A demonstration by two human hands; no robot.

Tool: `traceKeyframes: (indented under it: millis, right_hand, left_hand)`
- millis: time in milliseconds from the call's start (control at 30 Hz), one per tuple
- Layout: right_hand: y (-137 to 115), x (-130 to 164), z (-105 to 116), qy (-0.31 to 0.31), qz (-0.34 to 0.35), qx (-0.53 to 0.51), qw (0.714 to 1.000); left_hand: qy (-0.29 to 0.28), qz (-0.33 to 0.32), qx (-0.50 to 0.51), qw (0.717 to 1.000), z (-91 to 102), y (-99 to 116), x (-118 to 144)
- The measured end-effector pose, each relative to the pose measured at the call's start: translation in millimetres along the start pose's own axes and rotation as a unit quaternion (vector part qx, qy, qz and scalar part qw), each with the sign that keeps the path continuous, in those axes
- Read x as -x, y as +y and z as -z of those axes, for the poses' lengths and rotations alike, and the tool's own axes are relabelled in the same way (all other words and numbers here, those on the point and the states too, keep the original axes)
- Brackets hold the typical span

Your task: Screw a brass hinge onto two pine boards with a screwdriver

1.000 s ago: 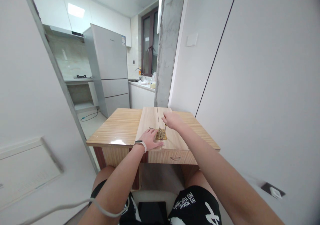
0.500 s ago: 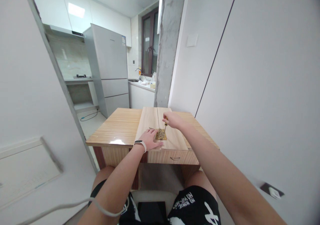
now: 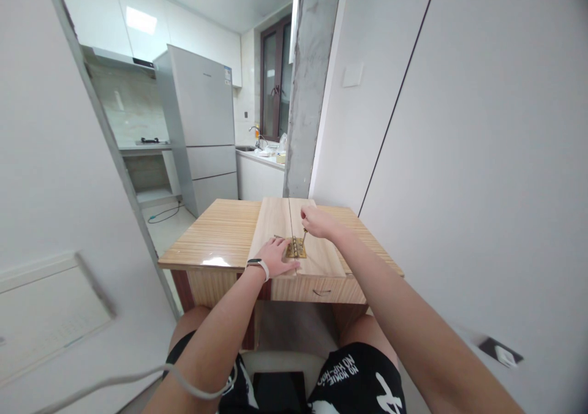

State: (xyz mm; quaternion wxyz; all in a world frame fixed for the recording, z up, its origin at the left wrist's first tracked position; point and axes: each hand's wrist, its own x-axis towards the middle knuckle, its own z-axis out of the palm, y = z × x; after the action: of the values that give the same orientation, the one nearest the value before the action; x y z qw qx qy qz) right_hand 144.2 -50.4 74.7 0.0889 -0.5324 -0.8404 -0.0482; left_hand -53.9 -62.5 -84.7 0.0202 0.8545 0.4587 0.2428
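A brass hinge (image 3: 298, 248) lies flat across the seam between two pale wooden boards (image 3: 275, 215). My right hand (image 3: 316, 221) is closed around the handle of a screwdriver (image 3: 304, 237), whose shaft points down to the hinge's right leaf. Most of the handle is hidden by my fingers. My left hand (image 3: 274, 258) rests with fingers spread on the left board, its fingertips at the hinge's left leaf. A band is on my left wrist.
The boards lie on a striped wooden desk (image 3: 220, 224) with a drawer handle (image 3: 321, 292) at the front. A white wall (image 3: 459, 157) stands close on the right. A pale cable (image 3: 138, 374) crosses near my left forearm. Behind is a refrigerator (image 3: 206, 101).
My right hand has turned slightly on the screwdriver, covering more of its handle. My left hand and the hinge stay in place.
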Motion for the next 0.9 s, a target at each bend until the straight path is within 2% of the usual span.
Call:
traceKeyframes:
  millis: [133,300,500,900]
  right_hand:
    - [5,0,3,-0.012,0.011,-0.013,1.0]
    - [2,-3,1,-0.009,0.006,0.025,1.0]
    - [-5,-3,-8,0.013,-0.029,0.067,0.997]
    - [3,-4,-6,-0.008,0.027,-0.036,0.999]
  left_hand:
    - [0.002,-0.003,-0.001,1.0,-0.2,-1,0]
    - [0.002,-0.003,0.0,1.0,-0.4,-1,0]
    - [0.008,-0.003,0.0,1.0,-0.2,0,1]
    - [0.002,0.002,0.002,1.0,-0.4,0,1]
